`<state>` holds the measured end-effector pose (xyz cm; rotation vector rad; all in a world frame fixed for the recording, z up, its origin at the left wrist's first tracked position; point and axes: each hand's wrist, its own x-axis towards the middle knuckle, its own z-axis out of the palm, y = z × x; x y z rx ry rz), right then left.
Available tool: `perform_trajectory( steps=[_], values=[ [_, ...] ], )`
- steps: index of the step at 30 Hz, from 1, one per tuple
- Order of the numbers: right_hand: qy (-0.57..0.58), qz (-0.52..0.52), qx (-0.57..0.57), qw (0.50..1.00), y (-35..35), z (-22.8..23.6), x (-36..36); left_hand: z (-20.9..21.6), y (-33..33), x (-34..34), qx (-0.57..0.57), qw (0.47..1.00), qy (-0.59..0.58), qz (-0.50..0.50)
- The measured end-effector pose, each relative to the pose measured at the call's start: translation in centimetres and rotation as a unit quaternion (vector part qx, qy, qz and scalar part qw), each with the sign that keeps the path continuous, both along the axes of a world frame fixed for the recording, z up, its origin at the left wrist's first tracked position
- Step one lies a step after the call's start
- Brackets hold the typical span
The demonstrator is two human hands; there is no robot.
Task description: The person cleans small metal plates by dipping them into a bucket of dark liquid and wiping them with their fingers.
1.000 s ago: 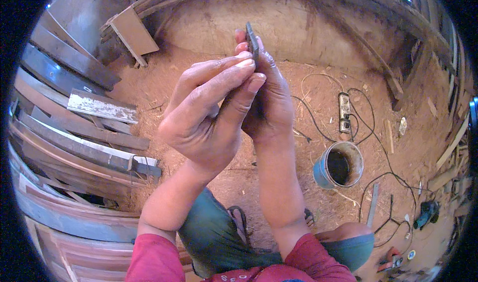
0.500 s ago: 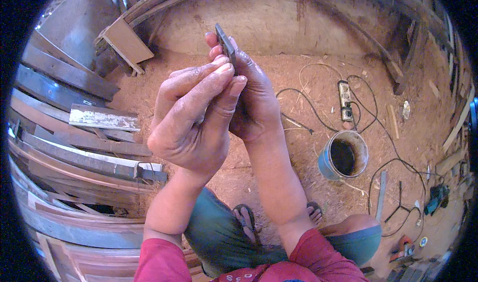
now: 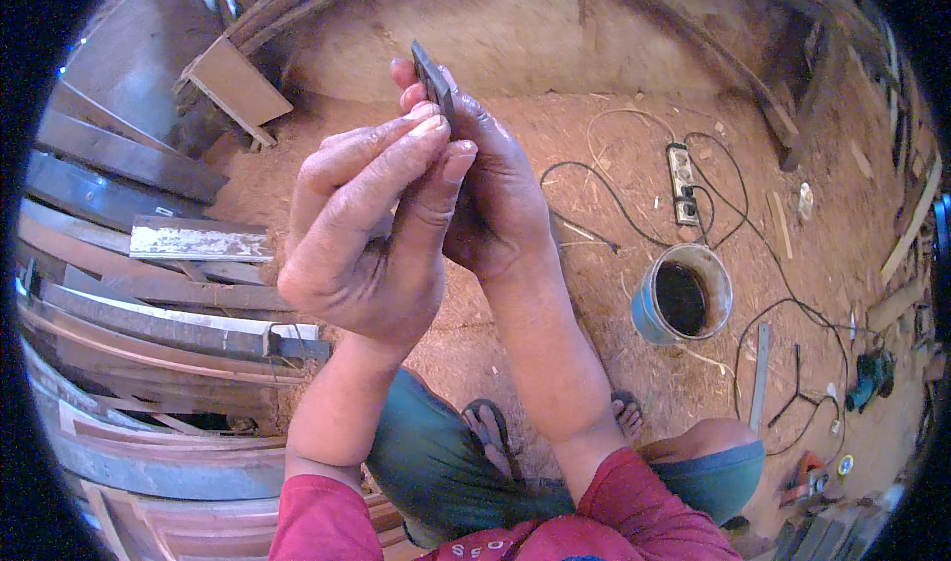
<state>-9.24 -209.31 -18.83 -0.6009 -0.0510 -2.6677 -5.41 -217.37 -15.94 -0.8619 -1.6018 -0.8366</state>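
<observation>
A flat, dark metal blade [image 3: 432, 78] with a slanted end stands up edge-on between my hands, above the middle of the floor. My left hand [image 3: 371, 219] pinches its lower end between thumb and fingertips. Behind it, my right hand [image 3: 500, 190] is wrapped round the same blade, its thumb on one face and its fingertips showing past the other. The lower part of the blade and most of my right fingers are hidden by my left hand.
Stacked boards [image 3: 168, 289] fill the left side. On the right stand a blue bucket of dark liquid [image 3: 644, 308] and a power strip [image 3: 682, 180] with trailing cords. A metal ruler [image 3: 761, 378], a teal power tool [image 3: 872, 378] and an orange-red tool [image 3: 807, 477] lie farther right.
Both hands and the blade have shifted slightly left and up in the view, while the surroundings have also moved a little. The hold on the blade looks the same.
</observation>
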Motion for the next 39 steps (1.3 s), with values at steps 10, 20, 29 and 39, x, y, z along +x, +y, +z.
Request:
perform_trajectory(
  steps=[10,20,29,39],
  values=[
    [-0.194,-0.524,0.309,0.769,22.3,-15.0,0.3,-1.6,-1.0,0.0,0.039,0.962,-0.239,-0.124],
    [-0.115,-0.043,0.943,0.309,33.3,-30.9,1.7,-3.7,1.1,1.2,-0.359,0.808,-0.4,-0.241],
    [-0.03,0.001,0.998,0.062,31.7,-37.7,0.6,-4.2,0.3,-0.2,-0.283,0.831,-0.443,-0.183],
    [-0.21,-0.305,0.831,0.415,31.2,-25.6,6.1,-15.1,-8.4,-2.5,0.05,0.839,-0.51,-0.181]
  ],
)
